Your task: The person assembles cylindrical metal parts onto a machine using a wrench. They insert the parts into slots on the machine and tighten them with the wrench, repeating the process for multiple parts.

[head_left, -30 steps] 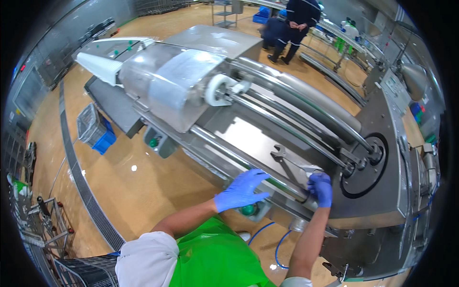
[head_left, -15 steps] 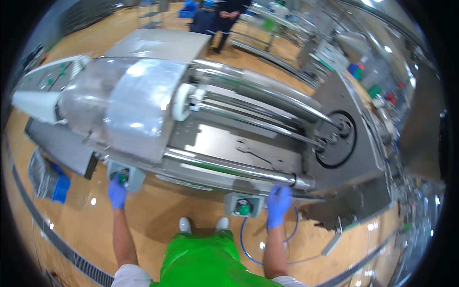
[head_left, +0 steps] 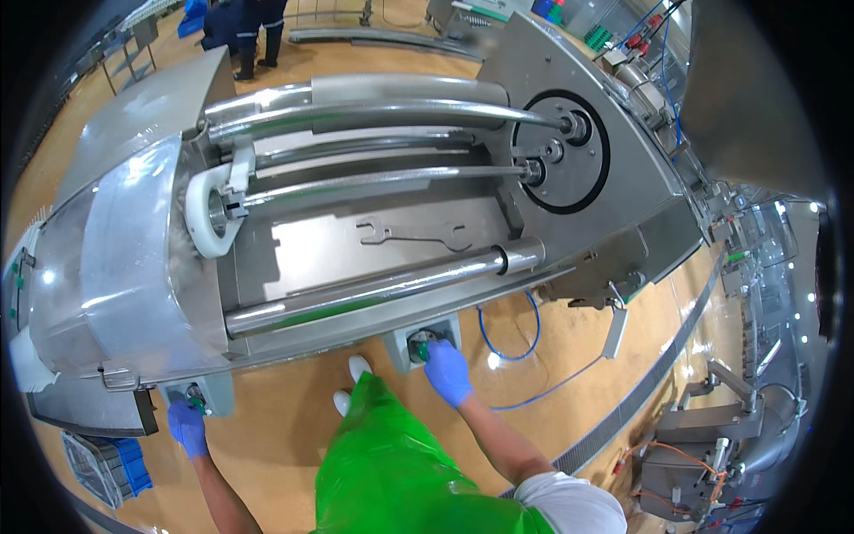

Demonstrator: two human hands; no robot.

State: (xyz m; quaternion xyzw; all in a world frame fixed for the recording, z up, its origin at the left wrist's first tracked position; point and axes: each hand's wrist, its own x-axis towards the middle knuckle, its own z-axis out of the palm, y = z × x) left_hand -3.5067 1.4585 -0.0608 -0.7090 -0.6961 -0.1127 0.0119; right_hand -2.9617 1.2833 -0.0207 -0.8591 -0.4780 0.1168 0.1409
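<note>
My blue-gloved left hand (head_left: 187, 425) is at the left grey control box, its fingers curled at the green push button (head_left: 196, 400). My right hand (head_left: 447, 372), also in a blue glove, grips the green button (head_left: 419, 348) of the second box. Both boxes are on the front side of a large steel machine (head_left: 356, 320). Inside its open bay run several shiny rods (head_left: 382, 187) between a white bearing bracket (head_left: 207, 214) and a round disc (head_left: 556, 151). A double-ended open spanner (head_left: 414, 235) lies on the bay's floor plate.
A clear plastic-like cover (head_left: 129, 258) is over the machine's left part. Blue hose (head_left: 535, 334) loops on the floor at right. A grey and blue crate (head_left: 111, 467) stands at lower left. Beyond the machine a person in dark trousers (head_left: 258, 31) stands.
My right hand has gone from beside the right control box onto its green button. My left hand stays at its button. The view has swung to the right.
</note>
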